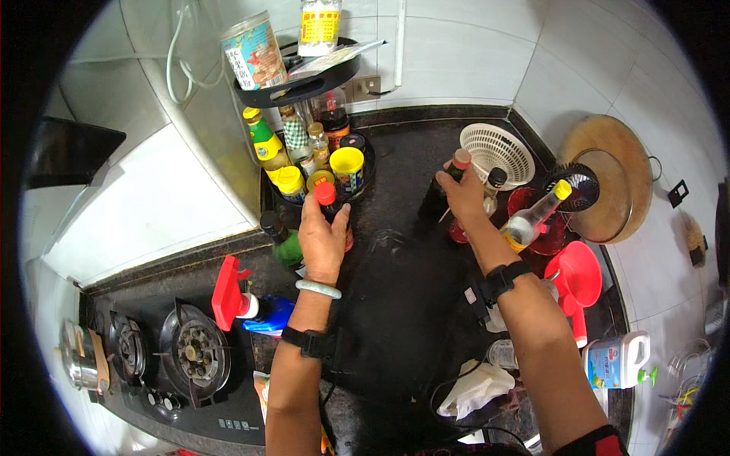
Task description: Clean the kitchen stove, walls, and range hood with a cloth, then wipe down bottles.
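Note:
My left hand (321, 242) grips a dark sauce bottle with a red cap (325, 195), at the front edge of a round black two-tier rack (296, 94). Behind it, jars and bottles crowd the lower tier, among them an open yellow jar (347, 164) and a yellow-capped jar (291, 183). A green glass bottle (287, 246) stands left of that hand. Farther right, my right hand (466, 196) is closed around a dark bottle with a reddish cap (461, 158), beside a white plastic colander (496, 154). My fingers hide part of both bottles.
A red-headed spray bottle (231, 293) is near the gas hob (194, 356). At right are a yellow-capped bottle (530, 219), a red plastic ladle (576, 273), a wooden chopping board (607, 176) and a white jug (613, 359). A white cloth (476, 390) lies near the front.

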`<state>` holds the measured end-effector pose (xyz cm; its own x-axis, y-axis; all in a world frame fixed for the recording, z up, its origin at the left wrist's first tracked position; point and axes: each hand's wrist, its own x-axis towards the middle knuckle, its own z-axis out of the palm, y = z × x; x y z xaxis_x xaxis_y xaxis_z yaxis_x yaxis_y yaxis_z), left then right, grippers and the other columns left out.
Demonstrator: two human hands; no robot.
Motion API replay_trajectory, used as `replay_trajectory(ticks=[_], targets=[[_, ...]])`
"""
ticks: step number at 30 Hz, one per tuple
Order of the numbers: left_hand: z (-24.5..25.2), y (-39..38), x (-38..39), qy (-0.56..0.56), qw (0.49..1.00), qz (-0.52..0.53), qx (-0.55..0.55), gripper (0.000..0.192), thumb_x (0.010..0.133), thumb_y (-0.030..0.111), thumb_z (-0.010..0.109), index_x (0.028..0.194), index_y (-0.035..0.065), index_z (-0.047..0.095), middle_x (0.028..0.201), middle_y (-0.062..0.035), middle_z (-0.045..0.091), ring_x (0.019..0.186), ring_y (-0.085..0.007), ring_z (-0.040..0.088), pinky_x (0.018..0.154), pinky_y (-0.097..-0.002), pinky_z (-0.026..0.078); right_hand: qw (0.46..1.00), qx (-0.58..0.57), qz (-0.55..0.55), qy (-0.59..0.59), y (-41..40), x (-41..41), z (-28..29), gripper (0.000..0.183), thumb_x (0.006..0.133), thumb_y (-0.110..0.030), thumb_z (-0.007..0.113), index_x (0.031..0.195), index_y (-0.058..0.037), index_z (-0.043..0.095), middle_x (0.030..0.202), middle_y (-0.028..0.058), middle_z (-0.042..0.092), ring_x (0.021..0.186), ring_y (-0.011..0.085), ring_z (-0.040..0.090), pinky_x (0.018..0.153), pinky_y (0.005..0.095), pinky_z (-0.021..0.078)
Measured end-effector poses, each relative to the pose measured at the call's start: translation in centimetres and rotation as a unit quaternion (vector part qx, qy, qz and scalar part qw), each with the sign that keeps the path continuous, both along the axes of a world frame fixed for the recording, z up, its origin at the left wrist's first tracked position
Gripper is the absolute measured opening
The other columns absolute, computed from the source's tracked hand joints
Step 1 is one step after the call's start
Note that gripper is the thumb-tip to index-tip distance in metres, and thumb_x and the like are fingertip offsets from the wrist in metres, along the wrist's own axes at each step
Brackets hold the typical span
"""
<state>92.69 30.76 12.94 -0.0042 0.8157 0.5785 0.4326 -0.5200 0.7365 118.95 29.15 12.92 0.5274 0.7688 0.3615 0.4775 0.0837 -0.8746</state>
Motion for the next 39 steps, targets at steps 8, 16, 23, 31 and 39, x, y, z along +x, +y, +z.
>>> replay_trajectory(ticks=[8,16,23,31,39], targets=[[0.0,0.9,0.2,0.010,0.997,0.037,-0.069,0.044,0.076,0.014,0.074,0.109,-0.0013,0.049,0.096,-0.0237,0.061,0.086,-0.0430,0.060,0.073,-0.0465,0.048,0.995,-0.085,-0.036,-0.029,1.0,-0.7,-0.4,0.042,0.079,-0.022,0.068,0.113,-0.0022,0.054,0.104,0.0189,0.064,0.100,0.0353,0.062,0.087,0.0410,0.0461],[2.0,-2.1,1.2,0.023,0.997,0.037,0.069,0.083,0.071,0.003,0.074,0.140,-0.0042,0.027,0.137,-0.0283,0.039,0.128,-0.0437,0.037,0.109,-0.0445,0.031,0.989,-0.133,-0.048,-0.048,0.5,-0.7,0.7,0.058,0.078,-0.020,0.068,0.126,0.0040,0.044,0.116,0.0279,0.058,0.112,0.0416,0.055,0.096,0.0433,0.0427],[-1.0,-17.9,-3.6,-0.116,0.952,-0.244,-0.146,0.055,0.085,0.002,0.062,0.133,0.0053,0.034,0.124,-0.0169,0.052,0.108,-0.0222,0.057,0.087,-0.0337,0.050,0.993,0.027,-0.034,-0.110,-5.8,-5.7,1.7,0.071,0.076,-0.011,0.065,0.136,0.0071,0.032,0.132,0.0262,0.044,0.128,0.0364,0.039,0.109,0.0393,0.0290],[-6.9,-30.0,-12.5,-0.083,0.612,-0.212,-0.758,0.037,0.097,0.038,0.049,0.100,0.0021,0.057,0.080,-0.0097,0.065,0.066,-0.0182,0.065,0.056,-0.0274,0.053,0.960,-0.096,0.264,0.003,-20.9,-12.3,1.7,0.029,0.086,-0.011,0.063,0.114,-0.0117,0.061,0.125,0.0137,0.052,0.107,0.0229,0.060,0.081,0.0294,0.0511],[-9.2,-28.2,-10.8,-0.249,0.666,-0.103,-0.695,0.048,0.090,0.041,0.060,0.113,0.0011,0.047,0.080,-0.0132,0.064,0.068,-0.0258,0.068,0.058,-0.0326,0.056,0.923,-0.197,0.300,0.140,-33.8,-11.6,2.6,0.023,0.092,-0.009,0.059,0.114,-0.0033,0.060,0.102,0.0063,0.066,0.096,0.0123,0.062,0.083,0.0265,0.0503]])
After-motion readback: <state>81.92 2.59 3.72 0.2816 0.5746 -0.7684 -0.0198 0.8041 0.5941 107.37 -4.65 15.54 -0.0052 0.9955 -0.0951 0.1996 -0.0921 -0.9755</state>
